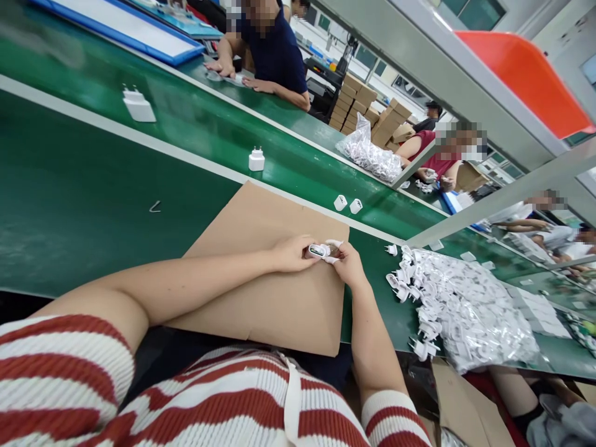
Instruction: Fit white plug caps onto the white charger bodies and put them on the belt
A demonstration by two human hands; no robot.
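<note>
One charger (318,251) between left hand (292,253), right hand (348,264) (touching both).

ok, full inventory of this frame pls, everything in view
charger plug: one, white, held between both hands above the cardboard
cardboard sheet: one, brown, on the near green bench under the hands
loose chargers: four, white, spaced along the belt
belt: one, green, running past the bench
charger pile: one heap, white, on clear plastic right of the cardboard
bag: one, clear with white parts, far side of the belt
cardboard boxes: one stack, brown, behind the belt
bin: one, orange, overhead rack top right
co-worker: one, dark blue shirt, across the belt; others further right
left hand: fingers on the plug
right hand: fingers on the plug
</note>
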